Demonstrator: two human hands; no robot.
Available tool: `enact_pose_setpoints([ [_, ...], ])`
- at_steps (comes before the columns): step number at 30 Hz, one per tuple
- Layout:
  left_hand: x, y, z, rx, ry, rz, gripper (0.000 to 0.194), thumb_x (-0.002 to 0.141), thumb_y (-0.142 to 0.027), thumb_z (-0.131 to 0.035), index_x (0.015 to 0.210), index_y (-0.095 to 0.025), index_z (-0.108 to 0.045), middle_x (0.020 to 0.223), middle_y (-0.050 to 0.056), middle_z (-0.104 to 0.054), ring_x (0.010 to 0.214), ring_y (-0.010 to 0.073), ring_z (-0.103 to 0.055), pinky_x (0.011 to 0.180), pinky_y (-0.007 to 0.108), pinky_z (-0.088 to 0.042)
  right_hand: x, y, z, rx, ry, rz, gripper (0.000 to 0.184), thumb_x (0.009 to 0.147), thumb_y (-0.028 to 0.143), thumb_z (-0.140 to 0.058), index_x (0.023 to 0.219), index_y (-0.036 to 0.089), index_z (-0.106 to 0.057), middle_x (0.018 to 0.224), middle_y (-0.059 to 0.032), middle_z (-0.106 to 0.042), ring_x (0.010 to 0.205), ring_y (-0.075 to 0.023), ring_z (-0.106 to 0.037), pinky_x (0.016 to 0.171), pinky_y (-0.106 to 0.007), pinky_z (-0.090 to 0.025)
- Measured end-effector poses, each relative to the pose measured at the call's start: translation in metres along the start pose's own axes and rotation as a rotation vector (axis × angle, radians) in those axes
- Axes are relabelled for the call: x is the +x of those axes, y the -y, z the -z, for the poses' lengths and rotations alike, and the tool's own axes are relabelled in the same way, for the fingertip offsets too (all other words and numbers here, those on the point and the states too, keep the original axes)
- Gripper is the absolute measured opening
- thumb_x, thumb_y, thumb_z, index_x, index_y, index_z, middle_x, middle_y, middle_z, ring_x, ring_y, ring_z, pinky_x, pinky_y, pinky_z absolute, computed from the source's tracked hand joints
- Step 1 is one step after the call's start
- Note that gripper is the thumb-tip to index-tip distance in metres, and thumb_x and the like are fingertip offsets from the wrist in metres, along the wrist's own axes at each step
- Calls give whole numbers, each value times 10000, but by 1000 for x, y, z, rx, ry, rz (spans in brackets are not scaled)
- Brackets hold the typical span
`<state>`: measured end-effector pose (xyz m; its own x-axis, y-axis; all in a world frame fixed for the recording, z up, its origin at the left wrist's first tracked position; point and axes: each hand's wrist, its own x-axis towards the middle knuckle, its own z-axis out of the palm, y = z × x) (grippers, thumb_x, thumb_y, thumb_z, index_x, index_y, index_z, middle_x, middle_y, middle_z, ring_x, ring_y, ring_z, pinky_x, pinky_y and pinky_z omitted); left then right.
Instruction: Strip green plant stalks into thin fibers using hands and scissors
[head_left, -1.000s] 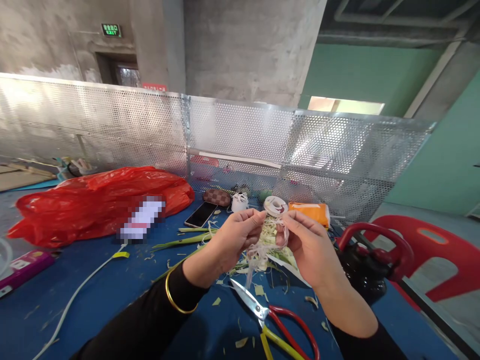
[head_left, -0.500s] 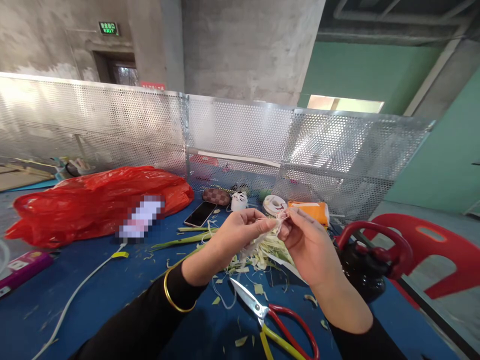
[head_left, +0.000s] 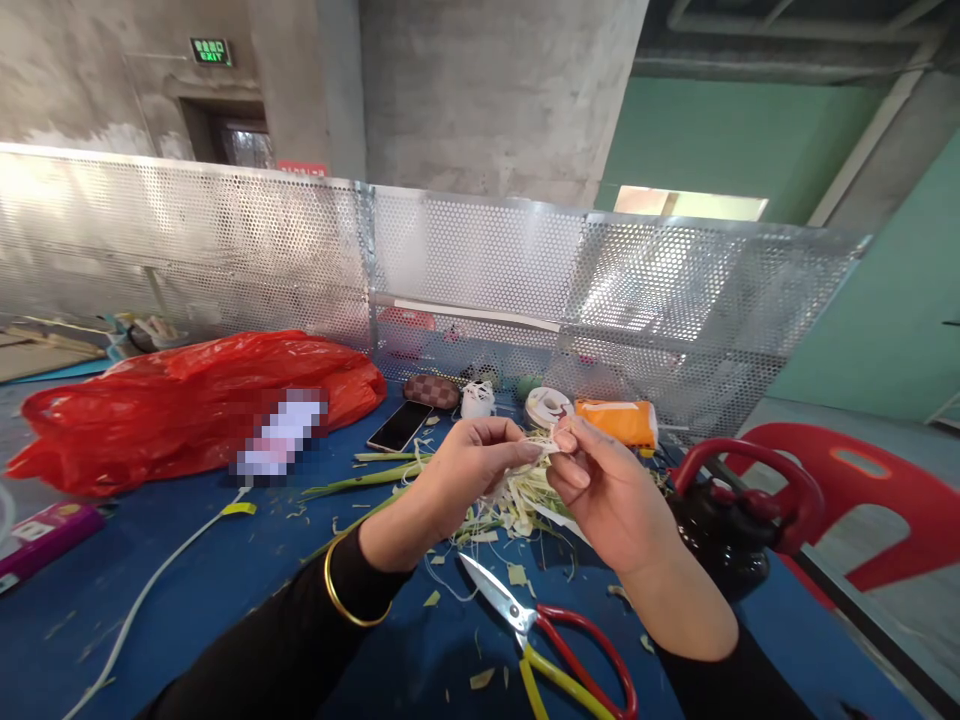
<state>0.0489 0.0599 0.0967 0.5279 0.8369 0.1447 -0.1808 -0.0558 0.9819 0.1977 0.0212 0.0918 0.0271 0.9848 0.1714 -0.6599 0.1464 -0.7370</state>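
In the middle of the view my left hand (head_left: 465, 470) pinches a small bunch of thin white strands (head_left: 541, 443) between thumb and fingers. From the other side my right hand (head_left: 626, 500) grips the end of the same strands, thumb against forefinger. The strands' exact material is too fine to make out. Below and behind both hands lies a heap of pale green and whitish plant strips (head_left: 517, 505), partly hidden. Nearer to me, scissors (head_left: 517, 615) with one red and one yellow handle rest on the blue tabletop (head_left: 360, 650), blades slightly apart.
A red plastic bag (head_left: 202, 390) and a cable (head_left: 150, 590) are on the left. Behind the hands sit a phone (head_left: 400, 428), a patterned case (head_left: 432, 392), a white spool (head_left: 549, 406) and an orange packet (head_left: 619, 424). A dark pot (head_left: 724, 540) stands right, beside a red chair (head_left: 885, 480).
My right fingertips have shifted slightly left along the strands and closed nearer to my left fingers. The scissors and table items stay put.
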Motion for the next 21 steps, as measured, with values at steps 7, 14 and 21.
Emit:
enact_pose_setpoints([
  [7,2,2,5,280,-147,-119,218,740,-332,-664,627,-151,-619,548,-46,-451,508,69,-333,505,242,-247,-1,13,2,106,8,-34,86,713,150,-692,790,159,-655,631,69,-466,432,-12,-328,423,-129,-369],
  [14,8,6,17,335,-206,-155,243,781,-389,-630,683,-167,-641,557,-46,-433,520,80,-322,505,245,-235,-3,42,13,-56,-20,327,71,737,139,-637,776,197,-648,650,51,-450,473,-46,-348,444,-170,-371],
  [21,4,-2,8,194,-165,-67,229,740,-384,-667,690,-161,-662,485,-79,-353,451,56,-202,463,243,-162,5,58,39,-808,-512,939,275,748,245,-699,1016,202,-659,914,-29,-605,732,-160,-608,702,-340,-479],
])
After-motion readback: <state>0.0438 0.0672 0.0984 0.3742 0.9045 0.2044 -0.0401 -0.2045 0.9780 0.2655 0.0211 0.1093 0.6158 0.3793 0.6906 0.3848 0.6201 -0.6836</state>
